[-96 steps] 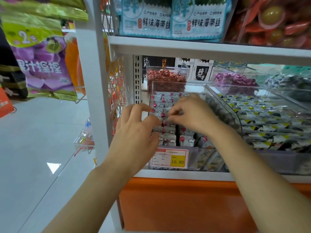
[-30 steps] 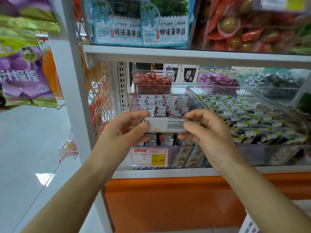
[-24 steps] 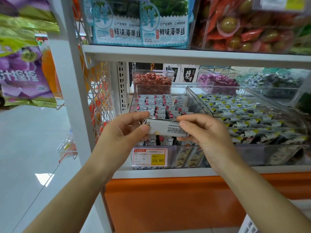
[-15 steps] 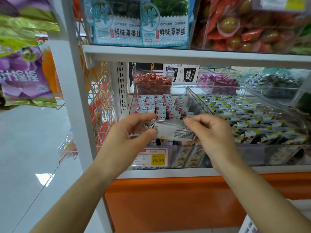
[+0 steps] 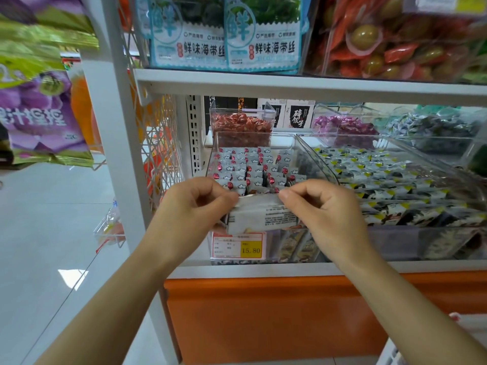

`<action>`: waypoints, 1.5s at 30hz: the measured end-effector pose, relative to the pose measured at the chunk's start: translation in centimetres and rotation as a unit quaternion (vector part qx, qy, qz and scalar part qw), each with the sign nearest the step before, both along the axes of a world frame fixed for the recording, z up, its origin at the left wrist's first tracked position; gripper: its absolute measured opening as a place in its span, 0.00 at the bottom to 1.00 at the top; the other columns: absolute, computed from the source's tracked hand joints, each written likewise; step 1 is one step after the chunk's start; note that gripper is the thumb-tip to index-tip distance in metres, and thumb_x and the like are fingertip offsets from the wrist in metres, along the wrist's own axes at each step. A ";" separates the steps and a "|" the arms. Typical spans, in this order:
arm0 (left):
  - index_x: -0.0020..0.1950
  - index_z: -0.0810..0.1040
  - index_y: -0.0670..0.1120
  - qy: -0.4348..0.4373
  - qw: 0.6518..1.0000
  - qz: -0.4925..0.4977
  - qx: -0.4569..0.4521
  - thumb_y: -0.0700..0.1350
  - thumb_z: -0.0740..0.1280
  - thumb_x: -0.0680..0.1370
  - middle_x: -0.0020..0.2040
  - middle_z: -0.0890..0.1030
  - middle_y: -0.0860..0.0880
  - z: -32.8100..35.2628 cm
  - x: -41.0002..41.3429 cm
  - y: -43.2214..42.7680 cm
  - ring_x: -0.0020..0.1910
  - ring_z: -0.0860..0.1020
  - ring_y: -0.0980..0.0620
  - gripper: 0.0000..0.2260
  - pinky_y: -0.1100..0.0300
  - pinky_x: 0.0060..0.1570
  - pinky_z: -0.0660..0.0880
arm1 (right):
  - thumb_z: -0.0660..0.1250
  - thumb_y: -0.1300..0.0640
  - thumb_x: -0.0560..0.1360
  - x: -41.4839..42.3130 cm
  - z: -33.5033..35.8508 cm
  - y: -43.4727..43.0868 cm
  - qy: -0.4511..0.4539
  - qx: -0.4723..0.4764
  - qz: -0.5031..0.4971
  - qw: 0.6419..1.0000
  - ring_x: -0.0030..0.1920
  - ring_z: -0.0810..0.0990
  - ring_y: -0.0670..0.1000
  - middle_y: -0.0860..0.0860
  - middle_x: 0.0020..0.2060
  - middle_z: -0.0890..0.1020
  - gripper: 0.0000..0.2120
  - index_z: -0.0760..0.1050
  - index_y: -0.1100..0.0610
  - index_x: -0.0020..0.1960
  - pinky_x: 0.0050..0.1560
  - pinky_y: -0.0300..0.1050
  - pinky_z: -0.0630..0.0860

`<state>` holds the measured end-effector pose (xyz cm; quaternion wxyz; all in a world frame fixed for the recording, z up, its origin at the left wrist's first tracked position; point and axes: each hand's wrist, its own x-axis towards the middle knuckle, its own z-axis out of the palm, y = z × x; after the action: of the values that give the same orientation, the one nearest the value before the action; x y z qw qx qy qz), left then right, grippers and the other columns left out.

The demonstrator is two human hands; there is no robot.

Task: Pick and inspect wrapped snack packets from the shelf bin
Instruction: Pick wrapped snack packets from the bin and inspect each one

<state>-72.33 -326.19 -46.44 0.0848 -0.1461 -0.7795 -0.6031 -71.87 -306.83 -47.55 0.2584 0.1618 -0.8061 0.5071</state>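
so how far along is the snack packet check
Picking looks done: one packet is up out of the clear bin. In hand is the inspection: the left hand and right hand pinch its top corners, its printed back facing the camera. Left: the other packets standing in rows in the bin, and this one is not yet put down.

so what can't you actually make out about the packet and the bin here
Head view only:
- snack packet: its print is too small and blurred to read.
- its top corners: covered by the left hand and right hand pinching them.
- bin front rows: hidden behind packet and hands.
- price tag: small lines unreadable; only 15.80 shows.
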 end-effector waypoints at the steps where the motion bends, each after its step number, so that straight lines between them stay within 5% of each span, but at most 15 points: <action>1: 0.37 0.79 0.40 0.005 1.000 0.000 -0.008 0.42 0.67 0.75 0.35 0.83 0.48 0.0 0.0 -0.1 0.34 0.82 0.54 0.08 0.68 0.31 0.77 | 0.68 0.58 0.74 0.0 0.0 0.0 -0.004 -0.001 0.003 1.000 0.36 0.80 0.40 0.43 0.33 0.82 0.07 0.80 0.51 0.38 0.35 0.29 0.72; 5: 0.38 0.80 0.42 0.010 1.000 0.009 -0.009 0.43 0.66 0.75 0.35 0.83 0.49 -0.2 -0.1 0.0 0.34 0.82 0.55 0.08 0.67 0.32 0.77 | 0.68 0.56 0.74 -0.1 -0.2 -0.1 -0.009 -0.002 -0.016 1.000 0.36 0.81 0.41 0.45 0.33 0.83 0.06 0.81 0.53 0.39 0.35 0.33 0.75; 9: 0.46 0.80 0.53 0.029 0.996 0.018 -0.076 0.49 0.71 0.71 0.41 0.82 0.53 -0.8 -0.1 0.1 0.41 0.80 0.59 0.05 0.66 0.41 0.77 | 0.67 0.53 0.74 -0.4 -0.6 0.1 -0.031 -0.048 -0.041 0.998 0.39 0.82 0.54 0.53 0.35 0.83 0.07 0.82 0.53 0.41 0.41 0.57 0.80; 12: 0.48 0.78 0.55 0.068 0.993 0.061 -0.076 0.46 0.70 0.73 0.43 0.82 0.54 -0.9 -0.4 0.1 0.41 0.80 0.61 0.06 0.70 0.39 0.75 | 0.71 0.50 0.68 -0.5 -0.1 0.4 -0.082 -0.133 0.067 0.985 0.43 0.84 0.49 0.51 0.45 0.85 0.08 0.81 0.46 0.48 0.45 0.45 0.82; 16: 0.53 0.81 0.48 0.095 0.989 0.099 -0.048 0.44 0.66 0.76 0.44 0.82 0.56 -1.0 -0.9 0.2 0.42 0.80 0.62 0.08 0.75 0.39 0.73 | 0.73 0.60 0.69 -1.1 0.0 0.4 -0.065 -0.077 0.083 0.991 0.47 0.83 0.44 0.44 0.47 0.83 0.17 0.77 0.43 0.54 0.47 0.38 0.80; 18: 0.59 0.79 0.47 0.154 0.969 0.134 -0.137 0.48 0.63 0.78 0.51 0.81 0.56 -1.2 -1.1 0.3 0.49 0.78 0.64 0.13 0.75 0.49 0.69 | 0.72 0.60 0.70 -1.5 0.2 0.2 -0.052 -0.131 0.055 0.989 0.40 0.84 0.46 0.45 0.41 0.84 0.12 0.77 0.48 0.50 0.40 0.39 0.81; 21: 0.70 0.70 0.48 0.212 0.908 0.150 -0.328 0.55 0.56 0.79 0.70 0.70 0.50 -1.5 -1.3 0.1 0.71 0.63 0.51 0.22 0.58 0.69 0.55 | 0.71 0.59 0.72 -2.6 0.7 0.3 -0.034 -0.159 -0.001 0.987 0.35 0.82 0.44 0.45 0.36 0.83 0.06 0.76 0.49 0.44 0.36 0.38 0.80; 26: 0.77 0.52 0.52 0.149 0.817 0.131 -0.542 0.67 0.33 0.73 0.78 0.39 0.51 -3.2 -1.7 -0.2 0.74 0.33 0.52 0.36 0.46 0.70 0.34 | 0.71 0.56 0.72 -4.9 1.6 -0.6 0.001 -0.007 -0.064 0.998 0.43 0.79 0.52 0.50 0.41 0.80 0.04 0.76 0.51 0.45 0.44 0.43 0.77; 28: 0.76 0.52 0.52 0.149 0.800 0.132 -0.566 0.67 0.29 0.72 0.77 0.37 0.50 -3.4 -1.8 -0.3 0.74 0.32 0.52 0.38 0.45 0.69 0.33 | 0.72 0.54 0.70 -6.0 2.1 -1.4 0.021 0.107 -0.088 0.990 0.42 0.73 0.49 0.48 0.41 0.74 0.09 0.78 0.56 0.47 0.43 0.28 0.67; 30: 0.77 0.51 0.51 0.149 0.796 0.132 -0.572 0.66 0.27 0.70 0.77 0.36 0.50 -3.4 -1.8 -0.4 0.74 0.31 0.52 0.40 0.45 0.69 0.33 | 0.74 0.51 0.68 -7.0 2.4 -2.5 0.022 0.215 -0.080 0.973 0.40 0.68 0.45 0.48 0.43 0.70 0.16 0.79 0.59 0.51 0.39 0.24 0.61; 34: 0.77 0.49 0.49 0.146 0.800 0.122 -0.569 0.66 0.28 0.70 0.76 0.35 0.51 -3.4 -1.9 -0.5 0.73 0.30 0.52 0.40 0.45 0.71 0.37 | 0.73 0.49 0.69 -8.4 2.0 -4.3 -0.001 0.342 -0.062 0.938 0.45 0.71 0.48 0.51 0.47 0.73 0.20 0.77 0.60 0.56 0.44 0.42 0.66; 39: 0.77 0.48 0.48 0.138 0.810 0.115 -0.558 0.66 0.34 0.72 0.77 0.35 0.50 -3.3 -2.0 -0.5 0.73 0.30 0.53 0.37 0.47 0.72 0.38 | 0.62 0.52 0.78 -9.1 1.3 -4.9 -0.086 0.469 -0.003 0.879 0.46 0.80 0.52 0.51 0.47 0.83 0.10 0.80 0.55 0.51 0.51 0.48 0.75; 41: 0.77 0.49 0.48 0.141 0.812 0.115 -0.554 0.65 0.35 0.72 0.77 0.35 0.50 -3.3 -2.1 -0.6 0.73 0.30 0.53 0.37 0.48 0.73 0.39 | 0.60 0.57 0.79 -9.6 1.8 -4.6 -0.098 0.438 0.004 0.894 0.47 0.80 0.51 0.51 0.48 0.83 0.10 0.79 0.54 0.52 0.51 0.47 0.75; 45: 0.77 0.50 0.49 0.143 0.823 0.108 -0.540 0.66 0.35 0.72 0.77 0.36 0.51 -3.3 -2.1 -0.7 0.73 0.31 0.54 0.38 0.48 0.74 0.39 | 0.60 0.64 0.77 -11.0 3.0 -3.6 -0.108 0.258 -0.012 0.960 0.33 0.75 0.43 0.48 0.42 0.82 0.11 0.77 0.52 0.48 0.32 0.39 0.69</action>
<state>-74.46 -326.90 -49.72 0.1674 -0.1678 -0.9704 -0.0453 -82.84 -310.47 -44.60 0.1251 0.1579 -0.9346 0.2933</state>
